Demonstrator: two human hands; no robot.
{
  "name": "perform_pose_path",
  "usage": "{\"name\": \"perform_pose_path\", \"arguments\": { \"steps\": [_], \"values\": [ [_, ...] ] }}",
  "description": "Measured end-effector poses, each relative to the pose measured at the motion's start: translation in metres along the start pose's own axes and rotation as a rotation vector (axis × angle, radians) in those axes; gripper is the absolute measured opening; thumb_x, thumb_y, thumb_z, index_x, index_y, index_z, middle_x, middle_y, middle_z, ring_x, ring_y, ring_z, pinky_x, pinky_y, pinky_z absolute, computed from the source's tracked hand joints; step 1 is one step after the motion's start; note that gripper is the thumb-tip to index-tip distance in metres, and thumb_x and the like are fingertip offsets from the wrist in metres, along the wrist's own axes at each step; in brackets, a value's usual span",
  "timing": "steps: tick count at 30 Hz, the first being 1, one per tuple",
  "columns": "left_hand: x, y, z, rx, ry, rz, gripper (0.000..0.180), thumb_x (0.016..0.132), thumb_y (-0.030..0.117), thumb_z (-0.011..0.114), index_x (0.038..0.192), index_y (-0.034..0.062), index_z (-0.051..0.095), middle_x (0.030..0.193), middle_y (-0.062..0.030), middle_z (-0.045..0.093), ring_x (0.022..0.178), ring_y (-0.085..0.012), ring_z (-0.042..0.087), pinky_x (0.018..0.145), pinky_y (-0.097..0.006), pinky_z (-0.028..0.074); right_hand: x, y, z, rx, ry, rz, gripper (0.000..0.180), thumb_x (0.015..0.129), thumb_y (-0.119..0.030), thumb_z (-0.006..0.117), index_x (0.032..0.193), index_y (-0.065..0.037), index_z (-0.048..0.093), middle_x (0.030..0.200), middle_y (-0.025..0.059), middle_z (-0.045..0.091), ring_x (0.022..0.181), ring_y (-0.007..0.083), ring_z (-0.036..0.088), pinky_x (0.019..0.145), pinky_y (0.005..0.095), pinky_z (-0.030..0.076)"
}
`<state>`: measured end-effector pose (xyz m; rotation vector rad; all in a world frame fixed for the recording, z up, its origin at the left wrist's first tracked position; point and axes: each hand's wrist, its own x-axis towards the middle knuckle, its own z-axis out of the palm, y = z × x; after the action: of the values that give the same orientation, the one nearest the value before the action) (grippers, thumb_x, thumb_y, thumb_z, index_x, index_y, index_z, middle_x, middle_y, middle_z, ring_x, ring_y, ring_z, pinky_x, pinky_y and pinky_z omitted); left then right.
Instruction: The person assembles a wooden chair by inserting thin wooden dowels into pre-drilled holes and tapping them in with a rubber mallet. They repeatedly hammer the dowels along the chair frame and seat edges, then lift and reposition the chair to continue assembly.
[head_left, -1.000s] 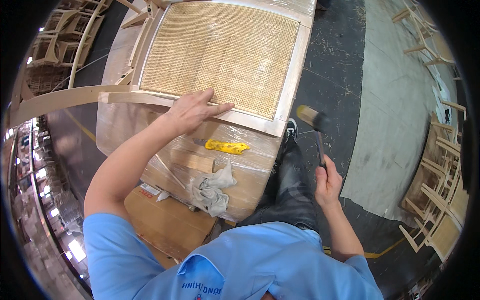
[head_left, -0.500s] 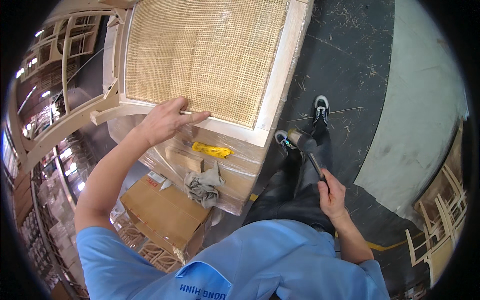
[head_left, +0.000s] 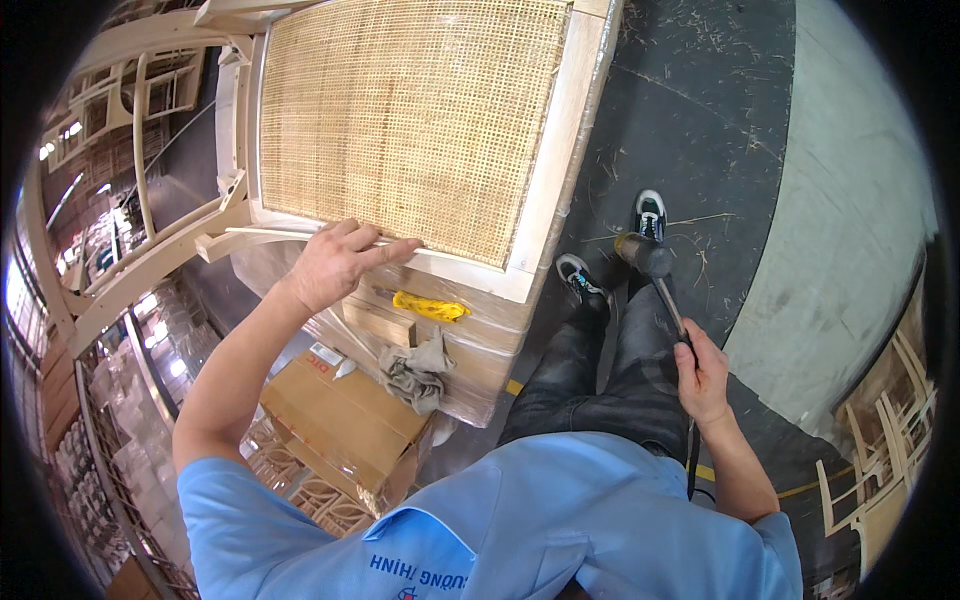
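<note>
Wrapped worktable (head_left: 475,365) neighbours a carton (head_left: 345,408), contents hidden; right hand (head_left: 705,375) grips mallet (head_left: 654,261).

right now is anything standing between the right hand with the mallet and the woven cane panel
Nothing visible blocks the right hand and its mallet from the near right corner of the woven cane panel. Further left, the left hand is in the way, covering part of the pale wooden frame along the near edge.

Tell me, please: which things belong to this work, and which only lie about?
Seemingly in use: mallet in right hand; cane panel and wooden frame at left hand.

Apparently just lying about: yellow-handled tool; wood block; grey cloth; cardboard box.
</note>
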<state>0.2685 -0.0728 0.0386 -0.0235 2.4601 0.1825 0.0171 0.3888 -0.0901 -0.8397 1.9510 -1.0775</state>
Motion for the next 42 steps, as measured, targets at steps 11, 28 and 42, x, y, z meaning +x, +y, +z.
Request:
{"name": "perform_pose_path", "arguments": {
  "steps": [11, 28, 42],
  "values": [
    [0.009, 0.006, 0.016, -0.177, 0.124, 0.033, 0.068, 0.079, 0.0, 0.065, 0.14, 0.0282, 0.063, 0.089, -0.0039, 0.06, 0.082, -0.0248, 0.063, 0.072, -0.037, 0.057, -0.063, -0.02, 0.074, 0.069, 0.173, 0.091, 0.031, 0.101, -0.011, 0.063, 0.126, 0.007, 0.063, 0.099, 0.0186, 0.07, 0.084, 0.0219, 0.069, 0.079, 0.0318, 0.053],
    [0.005, 0.006, 0.036, 0.04, 0.298, 0.156, 0.064, 0.082, 0.001, 0.064, 0.142, 0.0246, 0.061, 0.091, -0.0011, 0.059, 0.086, -0.0214, 0.063, 0.073, -0.036, 0.057, -0.05, -0.059, 0.126, 0.171, 0.159, 0.011, 0.031, 0.101, -0.013, 0.064, 0.125, 0.006, 0.064, 0.1, 0.0195, 0.072, 0.086, 0.0278, 0.072, 0.079, 0.033, 0.054],
    [0.015, 0.01, 0.03, -0.01, 0.145, -0.02, 0.012, 0.098, 0.019, 0.063, 0.107, 0.011, 0.061, 0.088, -0.0069, 0.068, 0.081, -0.0268, 0.07, 0.067, -0.042, 0.056, -0.041, -0.062, 0.139, 0.133, 0.138, 0.023, 0.032, 0.101, -0.014, 0.064, 0.127, 0.005, 0.064, 0.108, 0.0217, 0.073, 0.094, 0.0308, 0.074, 0.084, 0.0337, 0.054]
  ]
}}
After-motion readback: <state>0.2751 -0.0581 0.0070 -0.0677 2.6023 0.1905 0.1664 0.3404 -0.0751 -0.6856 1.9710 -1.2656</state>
